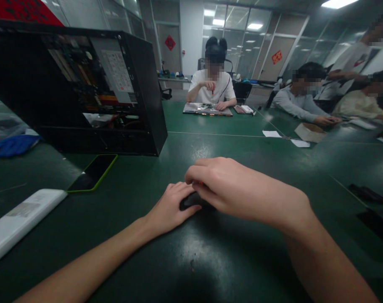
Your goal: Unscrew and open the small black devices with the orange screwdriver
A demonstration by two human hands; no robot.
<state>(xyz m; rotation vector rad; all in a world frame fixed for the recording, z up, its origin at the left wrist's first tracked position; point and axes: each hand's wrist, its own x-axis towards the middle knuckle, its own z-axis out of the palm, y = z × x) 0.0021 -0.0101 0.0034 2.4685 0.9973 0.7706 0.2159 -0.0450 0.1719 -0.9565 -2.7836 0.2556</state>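
In the middle of the table, my left hand (175, 204) grips the side of a black rounded object (191, 200) that looks like a computer mouse. Its thumb lies along the near edge and the fingers along the far side. My right hand (221, 183) is bent over the same object from above, fingers and thumb pinched together. A bit of something red (200, 182) shows between them; most of it is hidden by the fingers, so its kind is unclear. The right hand also covers the right part of the black object.
An open black computer case (159, 97) stands at the left, with a green-edged phone (93, 173) and a white slab-shaped device (27, 221) nearer me. A blue glove (16, 145) lies far left. Opposite, a person (221, 86) works on a flat panel (194, 110); others sit at right.
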